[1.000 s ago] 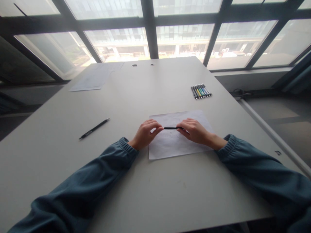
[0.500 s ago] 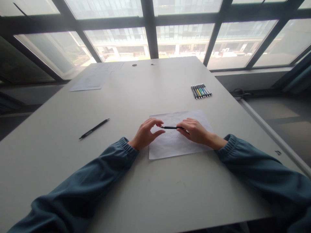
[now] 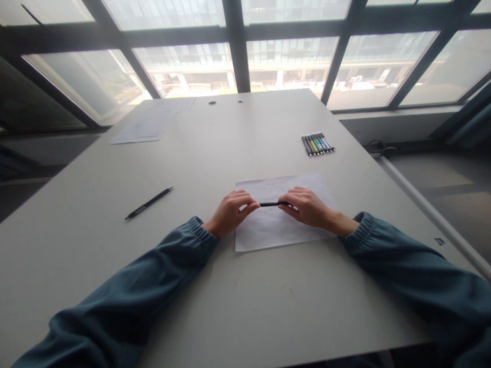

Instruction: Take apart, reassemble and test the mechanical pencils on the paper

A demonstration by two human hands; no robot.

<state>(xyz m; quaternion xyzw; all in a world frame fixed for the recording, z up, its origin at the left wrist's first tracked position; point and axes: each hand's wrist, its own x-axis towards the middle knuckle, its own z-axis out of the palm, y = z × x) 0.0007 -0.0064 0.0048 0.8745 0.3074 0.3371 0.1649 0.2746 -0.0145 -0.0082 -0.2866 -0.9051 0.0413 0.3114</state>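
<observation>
A slim black pen [image 3: 270, 204] spans level between my two hands, above a sheet of white paper [image 3: 284, 232]. Thumb and fingers of my left hand [image 3: 233, 210] pinch the pen's left end, hiding its tip. My right hand [image 3: 307, 205] grips the other end, which is mostly covered by the fingers. Faint marks show on the paper, too weak to read. Another black pen [image 3: 149, 203] lies slanted on the table to the left of my left hand.
A row of several pens [image 3: 318, 144] in black, yellow, green and blue lies at the right on the white table [image 3: 215, 163]. More paper sheets [image 3: 141, 125] rest at the far left. Windows with dark frames [image 3: 240, 46] stand behind the table.
My left hand's thumb and fingers were apart around the pen's left tip; they have closed on it. The right hand stays in place, and the pen's left end sits slightly lower.
</observation>
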